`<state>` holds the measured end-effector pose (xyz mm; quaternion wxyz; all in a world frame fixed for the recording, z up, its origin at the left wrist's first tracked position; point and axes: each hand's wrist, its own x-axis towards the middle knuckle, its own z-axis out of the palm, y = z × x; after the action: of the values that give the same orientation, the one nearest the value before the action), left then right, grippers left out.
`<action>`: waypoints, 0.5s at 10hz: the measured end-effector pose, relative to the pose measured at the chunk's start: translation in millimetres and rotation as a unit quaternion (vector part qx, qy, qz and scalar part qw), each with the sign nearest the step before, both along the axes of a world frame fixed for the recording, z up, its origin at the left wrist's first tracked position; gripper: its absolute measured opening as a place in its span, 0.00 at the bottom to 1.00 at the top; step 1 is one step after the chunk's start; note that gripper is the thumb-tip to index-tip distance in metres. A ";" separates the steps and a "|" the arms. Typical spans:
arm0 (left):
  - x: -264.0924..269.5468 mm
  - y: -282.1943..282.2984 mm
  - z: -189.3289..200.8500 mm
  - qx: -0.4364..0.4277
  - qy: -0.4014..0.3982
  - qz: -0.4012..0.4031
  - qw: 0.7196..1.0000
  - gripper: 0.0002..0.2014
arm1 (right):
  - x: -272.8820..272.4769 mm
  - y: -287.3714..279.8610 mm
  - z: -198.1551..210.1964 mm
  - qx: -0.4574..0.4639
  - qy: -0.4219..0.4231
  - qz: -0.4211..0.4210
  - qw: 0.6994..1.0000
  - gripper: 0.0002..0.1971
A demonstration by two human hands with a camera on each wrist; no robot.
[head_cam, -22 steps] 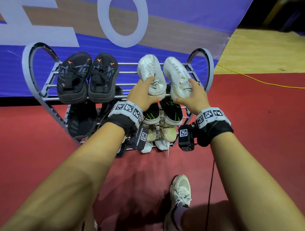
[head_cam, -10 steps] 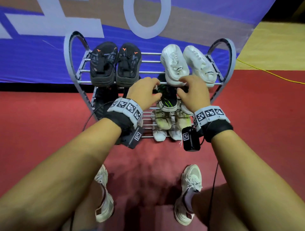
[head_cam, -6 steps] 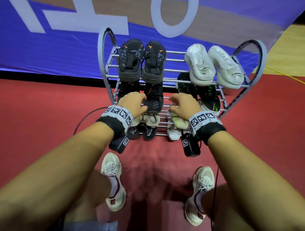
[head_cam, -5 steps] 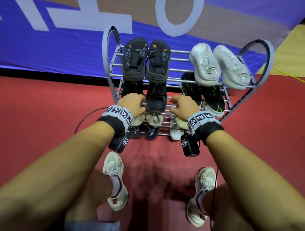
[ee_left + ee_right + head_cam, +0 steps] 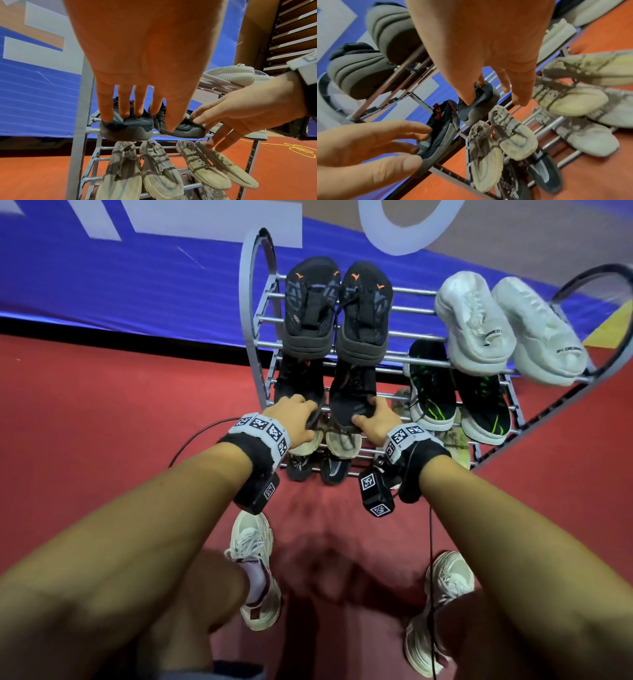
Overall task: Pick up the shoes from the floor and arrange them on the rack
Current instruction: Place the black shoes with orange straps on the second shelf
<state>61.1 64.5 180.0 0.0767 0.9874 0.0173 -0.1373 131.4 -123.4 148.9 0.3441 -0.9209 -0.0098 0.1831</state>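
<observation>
Two hands: both at the second tier of the rack (image 5: 428, 311), each on one dark shoe of a pair.
Left hand (image 5: 294, 419): fingers (image 5: 105, 108) extended downward, tips resting on the toe of the left dark shoe (image 5: 127, 128); thumb lies against the neighbouring shoe; the hand is not curled round anything, so it presses rather than grasps.
Right hand (image 5: 373, 419): thumb and forefinger pinch the upper of the right dark shoe (image 5: 352, 395) near its toe; the other fingers (image 5: 219, 136) hang loosely spread below it, near the beige shoes of the next tier.
Dark pair: side by side on the rails at the left end of the second tier, toes toward the person, just under the fingertips.
Above the grip: black sandals (image 5: 337, 309) with orange marks on the top tier, soles overhanging the front rail.
Right of the grip, same tier: black shoes with green stripes (image 5: 459, 392), well apart from both hands.
Upper right of the grip: white sneakers (image 5: 507, 323) at the right end of the top tier.
Below the grip: two pairs of beige knit shoes (image 5: 142, 171) on the third tier, toes toward the person; under them black shoes with white mesh (image 5: 542, 171) on the lowest tier.
Near side: red floor (image 5: 102, 422), with the person's own pale sneakers (image 5: 255, 566) standing on it.
Behind the rack: blue banner (image 5: 120, 278) with white lettering.
</observation>
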 end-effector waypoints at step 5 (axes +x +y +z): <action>15.4 -12.1 11.0 -0.020 -0.030 -0.019 0.999 0.23 | 23.1 -18.6 -8.5 0.355 0.232 -0.189 0.886 0.17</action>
<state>76.5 52.4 191.0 0.0942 0.9895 -0.0063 -0.1097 154.5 -142.0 140.4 0.6681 -0.6532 0.1800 0.3075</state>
